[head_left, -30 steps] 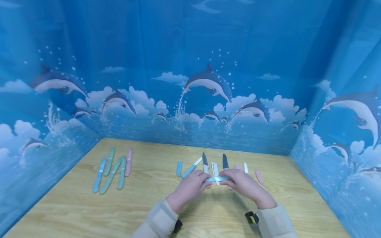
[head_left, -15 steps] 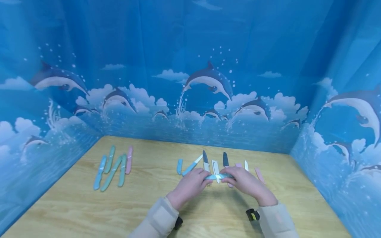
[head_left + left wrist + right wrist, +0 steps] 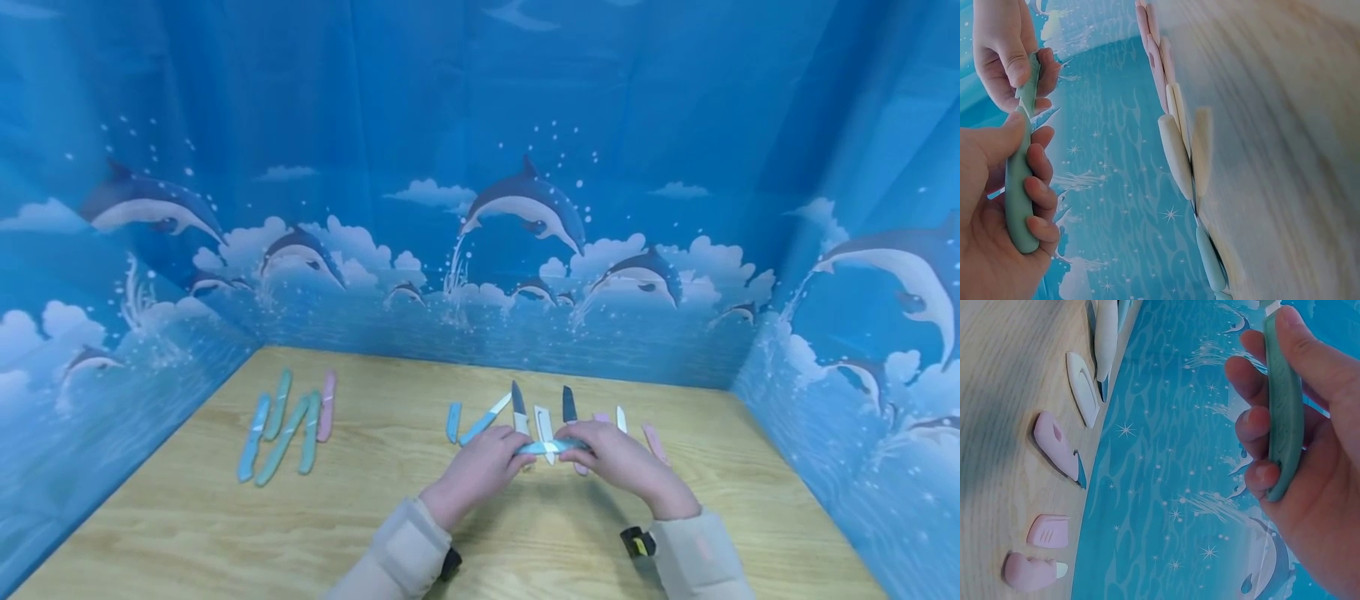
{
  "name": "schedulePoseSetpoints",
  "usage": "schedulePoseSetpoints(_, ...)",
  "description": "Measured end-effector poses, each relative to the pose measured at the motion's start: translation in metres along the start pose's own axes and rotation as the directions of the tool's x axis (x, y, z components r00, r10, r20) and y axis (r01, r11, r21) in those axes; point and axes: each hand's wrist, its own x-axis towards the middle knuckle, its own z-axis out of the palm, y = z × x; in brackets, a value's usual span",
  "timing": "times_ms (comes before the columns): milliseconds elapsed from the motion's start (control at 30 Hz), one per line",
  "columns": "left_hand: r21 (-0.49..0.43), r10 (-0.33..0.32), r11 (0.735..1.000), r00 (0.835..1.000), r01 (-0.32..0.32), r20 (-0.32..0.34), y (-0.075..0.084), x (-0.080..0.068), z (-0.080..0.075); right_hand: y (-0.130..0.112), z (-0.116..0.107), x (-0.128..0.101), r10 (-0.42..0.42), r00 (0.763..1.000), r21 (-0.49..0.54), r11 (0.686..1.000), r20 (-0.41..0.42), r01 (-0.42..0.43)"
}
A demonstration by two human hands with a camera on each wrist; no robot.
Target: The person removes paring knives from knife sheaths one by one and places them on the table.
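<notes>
Sheathed knives [image 3: 283, 427]: a loose bunch of blue, teal and pink ones lying at 9 o'clock on the wooden table [image 3: 187, 533].
Left hand [image 3: 480, 471]: fingers curled round one end of the teal knife [image 3: 551, 447].
Teal knife: held level just above the table, centre, between both hands.
Right hand [image 3: 618, 458]: fingers and thumb wrapped round the other end, close to the left hand.
Loose blades and sheaths [image 3: 540, 417]: a row at 12 o'clock from the hands, pink pieces [image 3: 1054, 450] toward 2 o'clock.
</notes>
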Motion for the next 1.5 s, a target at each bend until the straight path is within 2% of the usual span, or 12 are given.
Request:
schedulePoseSetpoints(367, -0.018, -0.018, 1.000, 1.000, 0.019, 0.016, -0.0005, -0.0001, 0.0014, -0.0008, -0.0006, -0.0021, 0.024, 1.000, 0.027, 0.999, 0.008, -0.024)
schedulePoseSetpoints(1067, -0.027, -0.032, 0.999, 0.999, 0.033, 0.031, 0.0005, -0.0002, 0.0000, 0.0021, -0.0018, -0.0030, 0.007, 1.000, 0.061, 0.998, 0.016, -0.008)
schedulePoseSetpoints(1500, -0.020, -0.023, 1.000, 1.000, 0.023, 0.014, 0.0008, 0.0007, -0.0003, 0.0049, -0.0028, -0.0037, 0.013, 1.000, 0.021, 1.000, 0.006, -0.013)
